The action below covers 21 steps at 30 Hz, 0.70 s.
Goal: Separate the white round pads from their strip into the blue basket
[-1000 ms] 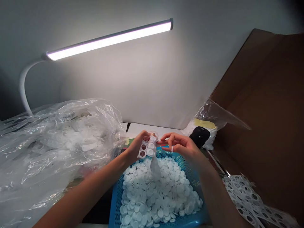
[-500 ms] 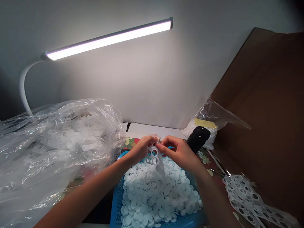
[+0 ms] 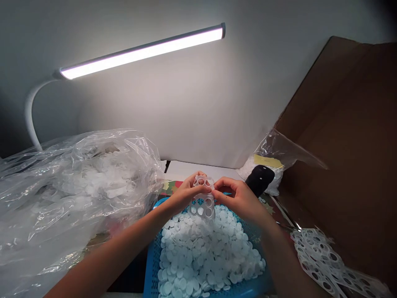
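Between my hands hangs a thin white plastic sheet punched with round holes [image 3: 209, 212], over the back part of a blue basket [image 3: 151, 265]. My left hand [image 3: 189, 191] pinches the sheet at its left side, the thumb lying across its front. My right hand [image 3: 234, 196] has its thumb and finger closed at the sheet's right edge. Whether a small disc sits between those fingertips is too small to make out. Below, a heap of white round discs [image 3: 201, 248] fills much of the basket.
A big clear plastic bag of white pieces [image 3: 102, 178] lies at the left. On the right are a black handle-like object [image 3: 259, 180], a tied bag with a yellow label [image 3: 268, 160], a pile of punched sheets [image 3: 322, 256] and a cardboard box [image 3: 344, 124]. A lit lamp [image 3: 142, 51] hangs above.
The punched sheet has turned to face me more flatly, and its holes show more clearly. My left thumb now lies across it. My right hand has shifted slightly right.
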{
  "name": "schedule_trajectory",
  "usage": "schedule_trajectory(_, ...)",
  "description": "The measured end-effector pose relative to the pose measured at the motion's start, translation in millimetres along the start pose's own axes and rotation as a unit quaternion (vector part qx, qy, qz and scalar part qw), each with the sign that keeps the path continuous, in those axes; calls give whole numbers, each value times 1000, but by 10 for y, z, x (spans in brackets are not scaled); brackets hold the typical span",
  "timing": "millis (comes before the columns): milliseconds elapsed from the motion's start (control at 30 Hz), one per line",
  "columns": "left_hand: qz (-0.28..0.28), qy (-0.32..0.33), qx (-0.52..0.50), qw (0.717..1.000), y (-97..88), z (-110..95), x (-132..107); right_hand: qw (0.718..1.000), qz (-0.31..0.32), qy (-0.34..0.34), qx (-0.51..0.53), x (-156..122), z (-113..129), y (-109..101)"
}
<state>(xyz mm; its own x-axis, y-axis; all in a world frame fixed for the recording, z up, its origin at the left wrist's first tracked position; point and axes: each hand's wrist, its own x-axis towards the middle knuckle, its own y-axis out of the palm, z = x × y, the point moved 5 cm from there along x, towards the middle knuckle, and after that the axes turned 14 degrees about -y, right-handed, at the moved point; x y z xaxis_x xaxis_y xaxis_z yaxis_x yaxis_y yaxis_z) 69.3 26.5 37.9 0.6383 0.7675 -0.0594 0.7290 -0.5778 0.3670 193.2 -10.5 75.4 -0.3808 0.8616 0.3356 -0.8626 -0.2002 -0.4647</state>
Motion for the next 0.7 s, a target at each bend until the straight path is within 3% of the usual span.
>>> schedule_trajectory(233, -20, -21, -27, 999, -9, -4, 5, 994, 24, 1, 110, 16, 10, -4)
schedule_trajectory(500, -27, 12, 33, 999, -14, 14, 20, 994, 44, 21, 99, 5, -31, 5)
schedule_trajectory(700, -3, 3, 26, 1000, 1, 25, 23, 984, 50, 46, 168, 12, -36, 30)
